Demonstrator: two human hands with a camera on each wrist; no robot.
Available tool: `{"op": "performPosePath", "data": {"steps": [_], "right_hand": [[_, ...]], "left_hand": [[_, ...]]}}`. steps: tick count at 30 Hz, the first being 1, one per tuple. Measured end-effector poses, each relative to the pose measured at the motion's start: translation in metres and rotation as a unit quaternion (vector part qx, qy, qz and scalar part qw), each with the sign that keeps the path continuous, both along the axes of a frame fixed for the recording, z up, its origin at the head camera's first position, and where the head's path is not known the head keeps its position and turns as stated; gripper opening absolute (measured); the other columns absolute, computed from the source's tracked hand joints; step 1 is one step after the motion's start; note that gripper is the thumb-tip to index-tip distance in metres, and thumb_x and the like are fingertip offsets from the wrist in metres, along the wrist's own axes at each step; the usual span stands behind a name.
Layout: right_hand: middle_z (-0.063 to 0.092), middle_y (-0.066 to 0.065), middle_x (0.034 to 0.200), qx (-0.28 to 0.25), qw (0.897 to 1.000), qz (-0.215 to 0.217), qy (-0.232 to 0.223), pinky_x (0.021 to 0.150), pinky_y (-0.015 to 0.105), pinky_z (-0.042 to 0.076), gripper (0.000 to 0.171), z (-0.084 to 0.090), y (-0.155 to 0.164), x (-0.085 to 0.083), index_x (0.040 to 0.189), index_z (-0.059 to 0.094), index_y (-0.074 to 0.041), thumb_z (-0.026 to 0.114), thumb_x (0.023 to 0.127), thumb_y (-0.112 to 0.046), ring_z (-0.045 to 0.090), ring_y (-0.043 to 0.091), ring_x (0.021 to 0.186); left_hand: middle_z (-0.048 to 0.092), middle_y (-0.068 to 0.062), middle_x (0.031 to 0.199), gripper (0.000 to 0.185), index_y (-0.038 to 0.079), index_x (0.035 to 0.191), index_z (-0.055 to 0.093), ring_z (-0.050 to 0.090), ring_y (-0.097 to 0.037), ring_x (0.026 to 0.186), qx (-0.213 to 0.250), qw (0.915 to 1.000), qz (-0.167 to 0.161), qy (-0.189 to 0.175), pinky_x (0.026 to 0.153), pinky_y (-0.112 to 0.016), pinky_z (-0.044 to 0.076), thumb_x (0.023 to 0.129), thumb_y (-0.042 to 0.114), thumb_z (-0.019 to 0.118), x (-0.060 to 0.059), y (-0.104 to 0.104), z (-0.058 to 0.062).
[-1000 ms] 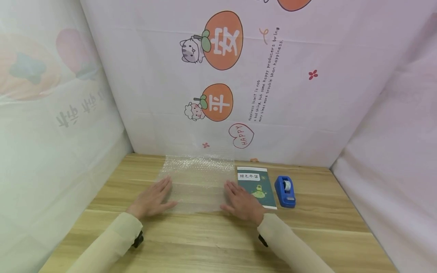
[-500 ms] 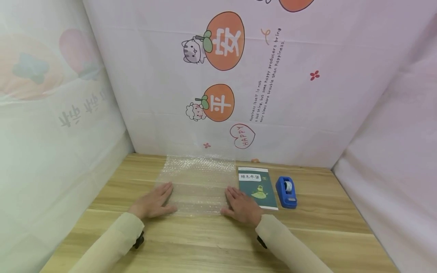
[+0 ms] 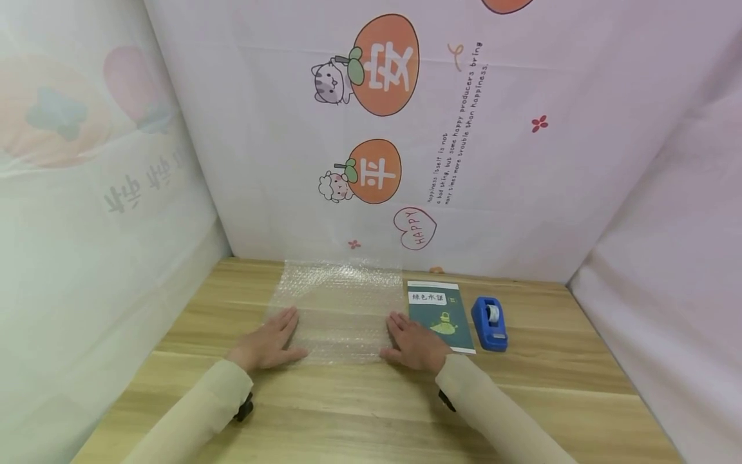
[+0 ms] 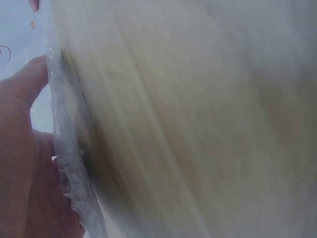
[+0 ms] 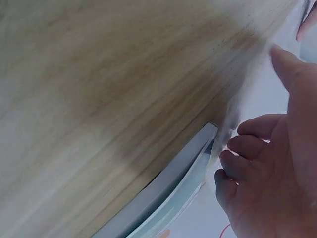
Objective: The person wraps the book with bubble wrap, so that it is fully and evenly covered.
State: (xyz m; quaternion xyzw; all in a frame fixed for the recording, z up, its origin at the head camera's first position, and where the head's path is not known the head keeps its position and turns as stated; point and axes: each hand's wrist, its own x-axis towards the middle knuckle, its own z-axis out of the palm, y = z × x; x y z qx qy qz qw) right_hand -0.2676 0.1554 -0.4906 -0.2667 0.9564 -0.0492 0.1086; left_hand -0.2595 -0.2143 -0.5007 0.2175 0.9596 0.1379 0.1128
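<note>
A clear sheet of bubble wrap point(image 3: 342, 322) lies flat on the wooden table, its far edge near the back wall. My left hand point(image 3: 269, 341) rests on its left side, fingers straight and thumb pointing inward. On the opposite side my right hand point(image 3: 416, 343) touches the right edge, fingers extended forward. In the left wrist view the bubble wrap point(image 4: 69, 129) runs along beneath my left hand point(image 4: 25, 139). The right wrist view has my right hand point(image 5: 267, 148) beside the edge of a green booklet point(image 5: 173, 198). Neither hand grips anything.
The green booklet point(image 3: 440, 319) with a white label lies just right of the bubble wrap, partly behind my right hand. Farther right stands a blue tape dispenser point(image 3: 489, 324) with a roll in it. Printed white cloth point(image 3: 510, 212) walls the table at the back and both sides.
Both hands slid slightly toward me along the bubble wrap's sides, and its near edge came a little closer. The head view has shifted slightly. The booklet and tape dispenser stay in place.
</note>
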Motion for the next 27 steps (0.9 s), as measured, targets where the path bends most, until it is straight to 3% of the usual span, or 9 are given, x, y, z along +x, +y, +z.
{"op": "performPosePath", "data": {"steps": [14,27], "right_hand": [[0.032,0.023,0.172,-0.003,0.999,0.005,0.036,0.132,0.049,0.031,0.082,0.003,-0.014,0.003,0.162,0.034,0.005,0.046,0.109,-0.057,0.031,0.038,0.161],[0.029,0.023,0.173,-0.02,0.999,0.004,0.037,0.133,0.05,0.027,0.083,-0.005,-0.033,0.011,0.163,0.031,0.005,0.046,0.109,-0.057,0.028,0.037,0.162]], "left_hand": [[0.019,-0.037,0.17,0.094,-0.018,0.158,0.026,0.02,-0.053,0.16,0.039,0.9987,0.013,0.029,0.131,-0.064,0.022,0.105,0.052,0.059,0.011,0.02,-0.008],[0.019,-0.035,0.171,0.094,-0.016,0.16,0.026,0.02,-0.049,0.161,0.015,0.9974,0.063,0.032,0.134,-0.058,0.022,0.106,0.056,0.055,0.022,0.049,-0.012]]}}
